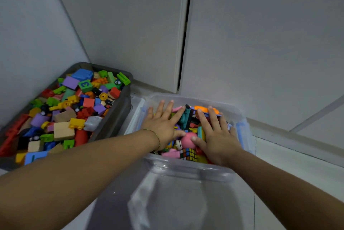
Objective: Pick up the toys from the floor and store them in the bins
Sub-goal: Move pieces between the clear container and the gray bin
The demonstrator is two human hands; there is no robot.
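Note:
A clear plastic bin (188, 169) with blue latches stands in front of me, filled with mixed toys. Both my hands lie flat on the pile inside it. My left hand (163, 122) has its fingers spread over the left half, a thin bangle on the wrist. My right hand (216, 134) presses on the right half, fingers apart, thumb touching a pink ball (188, 139). Between the hands I see a teal plastic piece (186, 117) and a small puzzle cube (189, 154). To the left, a grey bin (119, 110) holds several coloured building blocks.
Both bins sit on a pale tiled floor (297, 164) in a corner, against grey cabinet doors (260, 52) with a dark gap between them. A grey wall (28, 43) rises on the left. The clear bin's front wall takes up the near middle.

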